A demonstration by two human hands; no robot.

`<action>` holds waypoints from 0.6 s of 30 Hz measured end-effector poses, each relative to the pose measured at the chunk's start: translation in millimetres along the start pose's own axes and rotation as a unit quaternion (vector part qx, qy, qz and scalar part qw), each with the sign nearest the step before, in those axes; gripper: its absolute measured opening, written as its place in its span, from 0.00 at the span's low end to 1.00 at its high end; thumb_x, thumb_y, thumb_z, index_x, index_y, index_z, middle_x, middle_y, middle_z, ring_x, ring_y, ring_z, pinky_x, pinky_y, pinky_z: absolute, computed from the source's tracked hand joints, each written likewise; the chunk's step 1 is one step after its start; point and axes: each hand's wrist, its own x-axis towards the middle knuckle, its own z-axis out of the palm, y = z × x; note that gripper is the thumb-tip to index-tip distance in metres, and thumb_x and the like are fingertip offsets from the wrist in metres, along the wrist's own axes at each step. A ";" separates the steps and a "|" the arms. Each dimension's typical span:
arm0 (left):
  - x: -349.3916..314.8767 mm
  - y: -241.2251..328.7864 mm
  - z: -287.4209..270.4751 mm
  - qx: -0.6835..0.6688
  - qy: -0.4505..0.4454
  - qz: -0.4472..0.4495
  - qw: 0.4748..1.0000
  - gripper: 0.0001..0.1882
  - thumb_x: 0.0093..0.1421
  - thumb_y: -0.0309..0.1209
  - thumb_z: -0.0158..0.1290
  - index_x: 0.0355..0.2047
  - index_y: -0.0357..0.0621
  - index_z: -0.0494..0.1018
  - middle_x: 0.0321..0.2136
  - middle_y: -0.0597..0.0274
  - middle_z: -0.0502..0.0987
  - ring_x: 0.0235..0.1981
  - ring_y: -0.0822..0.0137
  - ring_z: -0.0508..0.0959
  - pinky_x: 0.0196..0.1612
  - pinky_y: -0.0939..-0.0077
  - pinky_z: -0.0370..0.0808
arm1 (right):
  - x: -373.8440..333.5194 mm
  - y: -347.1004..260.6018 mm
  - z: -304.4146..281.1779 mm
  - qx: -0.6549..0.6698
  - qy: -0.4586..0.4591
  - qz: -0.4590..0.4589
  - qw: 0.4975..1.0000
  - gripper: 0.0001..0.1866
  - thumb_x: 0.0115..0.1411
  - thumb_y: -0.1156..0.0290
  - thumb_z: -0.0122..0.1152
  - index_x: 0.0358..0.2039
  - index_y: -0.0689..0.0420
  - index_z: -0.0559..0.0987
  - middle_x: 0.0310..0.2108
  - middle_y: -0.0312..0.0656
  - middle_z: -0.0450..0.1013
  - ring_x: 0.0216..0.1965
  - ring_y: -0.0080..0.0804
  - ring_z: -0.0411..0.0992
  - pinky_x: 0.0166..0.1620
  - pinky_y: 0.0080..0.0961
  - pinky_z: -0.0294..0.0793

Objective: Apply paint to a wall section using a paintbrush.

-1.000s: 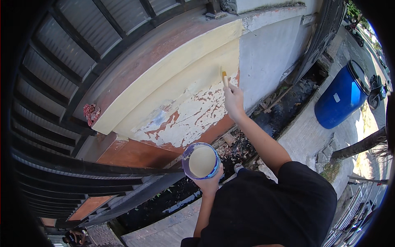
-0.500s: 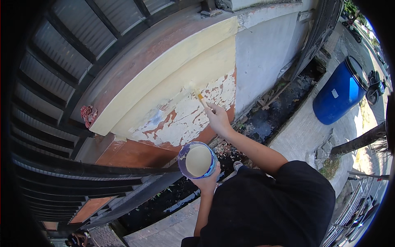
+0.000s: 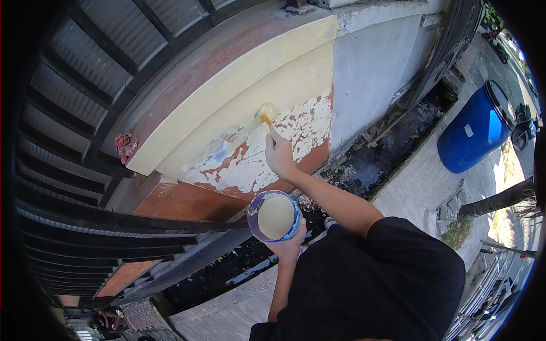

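My right hand [image 3: 280, 154] is closed round the handle of a paintbrush [image 3: 266, 120]. Its bristles press on the low wall [image 3: 293, 71], at a patch of wet cream paint just above the flaking white and red-brown area. Below, my left hand [image 3: 288, 247] grips a paint bucket [image 3: 254, 227] from underneath and the side. The bucket is blue and purple outside, with cream paint [image 3: 276, 217] inside. Most of the left fingers are hidden behind the bucket.
A dark, littered drain [image 3: 369, 165] runs along the wall's foot. Black metal railings [image 3: 96, 136] stand at left, near a crumpled red cloth [image 3: 125, 148] on the ledge. At right are a blue drum [image 3: 475, 128] and a tree trunk [image 3: 495, 199]. Another person [image 3: 108, 321] is far off, lower left.
My right hand has moved the paintbrush left and slightly up along the wall. A fresh cream patch shows above the bristles. My left hand still holds the bucket in nearly the same place.
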 end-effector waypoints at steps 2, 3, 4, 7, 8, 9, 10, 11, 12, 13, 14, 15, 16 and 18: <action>2.5 8.4 3.4 0.006 -0.008 0.002 1.000 0.65 0.43 0.25 0.77 0.74 0.38 0.44 0.67 0.49 0.64 0.67 0.57 0.69 0.70 0.57 0.66 | -35.7 9.6 3.1 0.048 -0.078 -0.009 0.996 0.22 0.74 0.67 0.53 0.62 0.65 0.76 0.23 0.49 0.73 0.23 0.29 0.70 0.30 0.33 0.70; 3.9 11.4 4.6 0.013 -0.013 0.006 1.000 0.65 0.43 0.25 0.77 0.74 0.38 0.44 0.66 0.50 0.65 0.66 0.58 0.69 0.69 0.57 0.67 | -43.2 17.8 -2.0 0.047 -0.075 -0.009 0.996 0.22 0.74 0.67 0.53 0.62 0.65 0.76 0.23 0.49 0.73 0.23 0.29 0.70 0.30 0.33 0.70; 5.1 11.0 4.1 0.012 -0.010 0.007 1.000 0.65 0.43 0.25 0.77 0.74 0.38 0.44 0.66 0.50 0.65 0.66 0.58 0.69 0.69 0.57 0.67 | -48.8 28.0 -10.5 0.065 -0.072 -0.001 0.995 0.22 0.74 0.66 0.53 0.63 0.64 0.75 0.24 0.46 0.73 0.25 0.27 0.70 0.30 0.31 0.70; 2.8 8.1 -0.4 -0.012 -0.010 0.014 1.000 0.65 0.43 0.25 0.77 0.74 0.38 0.45 0.66 0.50 0.65 0.66 0.58 0.69 0.69 0.58 0.67 | -30.4 45.3 -49.6 0.054 -0.009 0.066 0.996 0.22 0.75 0.65 0.52 0.63 0.63 0.75 0.28 0.39 0.71 0.28 0.22 0.67 0.32 0.27 0.69; 1.1 6.6 -1.6 -0.003 -0.011 0.022 1.000 0.65 0.42 0.25 0.77 0.73 0.39 0.45 0.66 0.50 0.65 0.65 0.58 0.70 0.69 0.58 0.68 | -10.0 53.6 -65.0 0.027 0.035 0.059 0.997 0.22 0.75 0.65 0.50 0.63 0.64 0.74 0.28 0.45 0.74 0.28 0.32 0.71 0.34 0.32 0.71; -0.2 6.0 -2.3 0.005 -0.014 0.030 0.999 0.65 0.42 0.25 0.77 0.73 0.39 0.45 0.66 0.50 0.65 0.65 0.58 0.70 0.68 0.58 0.68 | 14.5 64.4 -79.9 0.000 0.082 0.051 0.995 0.23 0.75 0.65 0.48 0.63 0.64 0.74 0.28 0.52 0.77 0.29 0.41 0.75 0.37 0.37 0.74; -0.9 6.5 -2.1 0.005 -0.015 0.030 0.999 0.65 0.42 0.25 0.77 0.73 0.39 0.45 0.66 0.50 0.65 0.65 0.58 0.70 0.68 0.58 0.68 | 39.4 77.5 -92.6 -0.026 0.136 0.043 0.989 0.22 0.75 0.65 0.48 0.62 0.64 0.75 0.29 0.54 0.77 0.30 0.44 0.76 0.37 0.39 0.74; -2.0 7.0 -1.5 0.012 -0.016 0.033 0.999 0.65 0.42 0.25 0.77 0.73 0.39 0.45 0.66 0.50 0.65 0.65 0.57 0.70 0.69 0.58 0.68 | 62.9 92.9 -103.7 -0.052 0.191 0.035 0.980 0.21 0.74 0.65 0.48 0.61 0.63 0.76 0.30 0.55 0.78 0.30 0.46 0.76 0.38 0.41 0.74; -1.3 8.8 0.6 0.018 -0.019 0.038 0.999 0.65 0.42 0.25 0.77 0.73 0.39 0.44 0.66 0.50 0.65 0.65 0.57 0.71 0.69 0.57 0.68 | 86.9 111.0 -114.8 -0.060 0.228 0.026 0.971 0.21 0.74 0.65 0.48 0.59 0.64 0.77 0.31 0.57 0.78 0.32 0.49 0.77 0.39 0.43 0.73; -0.5 11.1 1.8 0.019 -0.020 0.039 0.999 0.65 0.42 0.25 0.77 0.73 0.39 0.44 0.66 0.50 0.65 0.65 0.57 0.71 0.69 0.57 0.68 | 104.6 122.9 -117.8 -0.068 0.262 0.017 0.963 0.20 0.74 0.65 0.48 0.57 0.65 0.79 0.32 0.59 0.79 0.33 0.51 0.78 0.39 0.45 0.73; -1.8 13.7 -0.4 0.020 -0.012 0.036 0.999 0.65 0.42 0.25 0.77 0.73 0.40 0.44 0.66 0.50 0.65 0.65 0.57 0.70 0.69 0.57 0.67 | 111.3 118.3 -113.7 -0.066 0.257 0.019 0.964 0.20 0.74 0.65 0.48 0.57 0.65 0.79 0.32 0.59 0.79 0.33 0.51 0.78 0.39 0.45 0.73; -2.4 15.2 -2.4 0.021 -0.005 0.033 0.999 0.65 0.42 0.25 0.77 0.73 0.40 0.44 0.65 0.49 0.65 0.65 0.57 0.70 0.69 0.57 0.67 | 116.8 114.0 -111.6 -0.053 0.232 0.032 0.971 0.20 0.74 0.65 0.48 0.55 0.66 0.79 0.31 0.61 0.79 0.33 0.53 0.78 0.39 0.46 0.73; -1.9 15.8 -3.4 0.024 -0.005 0.033 0.999 0.65 0.42 0.25 0.77 0.73 0.40 0.44 0.65 0.49 0.65 0.65 0.57 0.70 0.69 0.57 0.67 | 119.0 112.3 -110.3 -0.041 0.208 0.045 0.976 0.20 0.74 0.65 0.48 0.53 0.67 0.79 0.31 0.62 0.78 0.33 0.54 0.78 0.39 0.46 0.73; 0.1 16.7 -3.4 0.031 -0.015 0.025 0.999 0.66 0.42 0.25 0.77 0.73 0.40 0.43 0.66 0.49 0.65 0.65 0.57 0.70 0.69 0.57 0.67 | 109.5 110.8 -88.0 -0.028 0.180 0.062 0.981 0.19 0.74 0.65 0.49 0.51 0.68 0.80 0.30 0.59 0.78 0.32 0.48 0.78 0.39 0.43 0.73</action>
